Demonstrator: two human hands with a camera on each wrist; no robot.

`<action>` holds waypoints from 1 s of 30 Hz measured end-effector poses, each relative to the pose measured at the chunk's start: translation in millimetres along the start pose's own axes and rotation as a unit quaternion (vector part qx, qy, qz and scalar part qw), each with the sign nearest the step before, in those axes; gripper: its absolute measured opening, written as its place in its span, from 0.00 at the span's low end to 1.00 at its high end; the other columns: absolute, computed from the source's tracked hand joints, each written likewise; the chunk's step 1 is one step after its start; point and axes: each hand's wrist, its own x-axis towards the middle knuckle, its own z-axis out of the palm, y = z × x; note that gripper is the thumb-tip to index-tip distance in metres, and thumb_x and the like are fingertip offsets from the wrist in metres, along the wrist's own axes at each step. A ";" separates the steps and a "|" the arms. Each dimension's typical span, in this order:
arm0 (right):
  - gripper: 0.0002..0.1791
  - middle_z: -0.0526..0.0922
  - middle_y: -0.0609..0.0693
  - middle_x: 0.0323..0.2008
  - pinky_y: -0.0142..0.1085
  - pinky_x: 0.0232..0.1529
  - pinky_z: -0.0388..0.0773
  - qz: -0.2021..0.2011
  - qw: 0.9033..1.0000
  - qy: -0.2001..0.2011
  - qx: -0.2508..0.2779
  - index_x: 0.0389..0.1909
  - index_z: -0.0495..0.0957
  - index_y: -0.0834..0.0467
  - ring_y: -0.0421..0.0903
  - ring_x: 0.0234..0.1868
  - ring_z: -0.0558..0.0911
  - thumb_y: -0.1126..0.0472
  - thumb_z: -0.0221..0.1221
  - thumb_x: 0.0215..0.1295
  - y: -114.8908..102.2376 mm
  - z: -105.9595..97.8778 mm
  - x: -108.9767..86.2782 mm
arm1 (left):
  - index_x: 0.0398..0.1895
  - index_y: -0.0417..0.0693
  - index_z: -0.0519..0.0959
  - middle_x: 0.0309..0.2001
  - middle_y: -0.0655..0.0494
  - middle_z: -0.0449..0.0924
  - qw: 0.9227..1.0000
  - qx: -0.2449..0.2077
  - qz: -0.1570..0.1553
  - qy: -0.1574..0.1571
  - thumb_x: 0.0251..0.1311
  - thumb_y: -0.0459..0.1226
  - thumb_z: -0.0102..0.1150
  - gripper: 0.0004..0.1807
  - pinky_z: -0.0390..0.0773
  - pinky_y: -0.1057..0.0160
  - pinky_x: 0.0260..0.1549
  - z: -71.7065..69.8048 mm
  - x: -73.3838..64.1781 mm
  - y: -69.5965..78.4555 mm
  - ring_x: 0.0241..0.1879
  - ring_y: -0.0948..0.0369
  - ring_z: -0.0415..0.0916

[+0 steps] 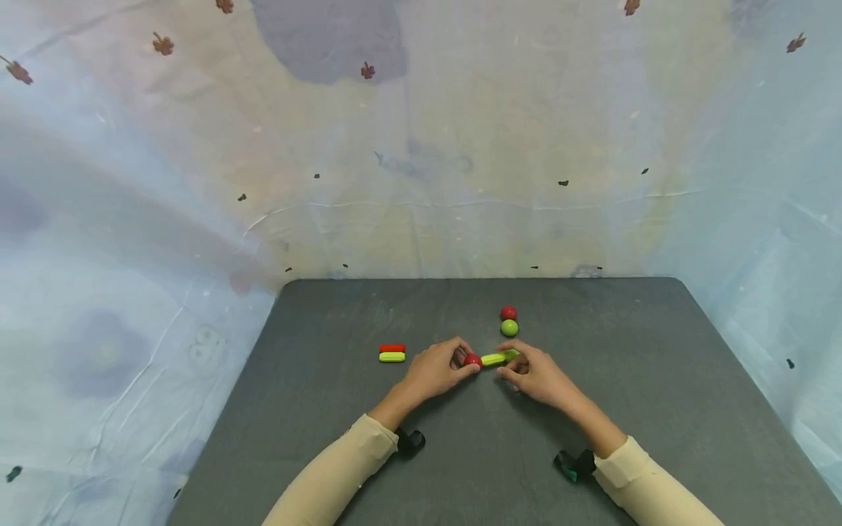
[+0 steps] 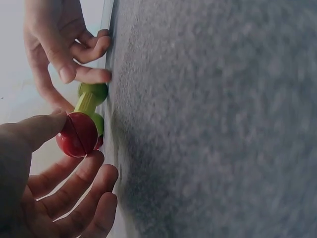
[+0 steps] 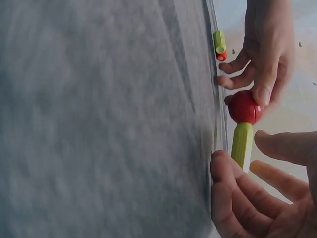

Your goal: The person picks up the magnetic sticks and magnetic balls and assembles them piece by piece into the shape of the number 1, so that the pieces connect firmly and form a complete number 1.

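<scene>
A short stick figure shows in all views: a red ball (image 1: 472, 360) at its left end, a yellow-green ridged rod (image 1: 492, 359), and a green ball (image 2: 94, 91) at its right end. My left hand (image 1: 435, 371) pinches the red ball between thumb and fingertips. My right hand (image 1: 536, 376) is around the green end, its thumb apart from the rod and one finger against the green ball in the left wrist view. In the right wrist view, the fingers (image 3: 229, 168) of this hand hide the green ball.
Beyond the right hand, a loose red ball (image 1: 509, 313) and a green ball (image 1: 509, 328) sit together on the dark grey table (image 1: 329, 314). To the left, a red rod (image 1: 392, 348) lies against a yellow-green rod (image 1: 392, 357). A patterned sheet (image 1: 460, 146) hangs behind the table.
</scene>
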 end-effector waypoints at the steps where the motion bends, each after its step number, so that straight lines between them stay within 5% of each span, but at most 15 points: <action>1: 0.24 0.90 0.58 0.39 0.37 0.26 0.80 -0.005 1.000 -0.005 0.010 0.69 0.75 0.64 0.47 0.27 0.85 0.64 0.66 0.77 0.4 1.2 0.1 | 0.55 0.60 0.83 0.44 0.64 0.86 1.000 -0.002 -0.001 -0.001 0.72 0.59 0.67 0.19 0.77 0.65 0.33 0.6 -0.1 0.4 0.33 0.72 0.76; 12: 0.25 0.90 0.65 0.46 0.44 0.31 0.87 -0.022 0.992 -0.058 0.112 0.72 0.72 0.66 0.55 0.32 0.90 0.68 0.62 0.78 0.4 11.6 -0.3 | 0.55 0.58 0.81 0.44 0.62 0.86 1.000 -0.012 0.002 0.002 0.71 0.59 0.67 0.22 0.77 0.66 0.33 6.6 -1.9 8.6 0.33 0.72 0.77; 30: 0.23 0.88 0.73 0.46 0.48 0.33 0.89 0.043 0.977 -0.025 0.209 0.68 0.71 0.74 0.62 0.35 0.91 0.67 0.61 0.80 -8.7 18.6 0.4 | 0.56 0.60 0.83 0.48 0.64 0.87 0.999 -0.033 0.026 -0.002 0.75 0.52 0.66 0.13 0.78 0.67 0.33 3.5 -4.7 9.5 0.35 0.73 0.77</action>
